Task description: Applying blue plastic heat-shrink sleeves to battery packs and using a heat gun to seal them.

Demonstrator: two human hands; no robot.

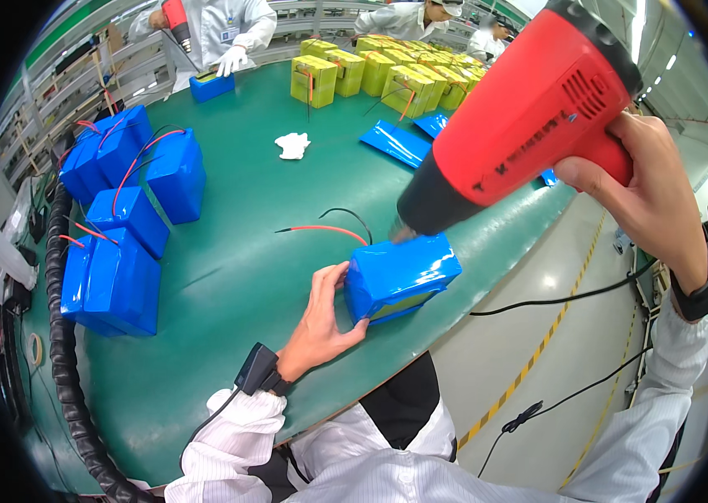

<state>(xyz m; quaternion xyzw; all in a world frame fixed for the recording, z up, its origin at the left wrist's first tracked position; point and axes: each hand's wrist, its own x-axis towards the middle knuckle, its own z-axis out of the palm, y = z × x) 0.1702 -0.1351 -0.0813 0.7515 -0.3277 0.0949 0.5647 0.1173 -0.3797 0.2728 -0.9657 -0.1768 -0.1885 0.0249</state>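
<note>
Heat gun [530, 117] top beyond the frame edge; nozzle tip blurred.

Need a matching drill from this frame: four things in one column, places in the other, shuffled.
Things:
1. heat gun
2. blue pack with red and black wires
3. white cloth
4. yellow packs

Places:
A. far end of the green table
B. table's near edge, left hand against its side
C. in the right hand, nozzle down at a pack
D. lying alone mid-table

Pairs: 1-C, 2-B, 3-D, 4-A
</note>
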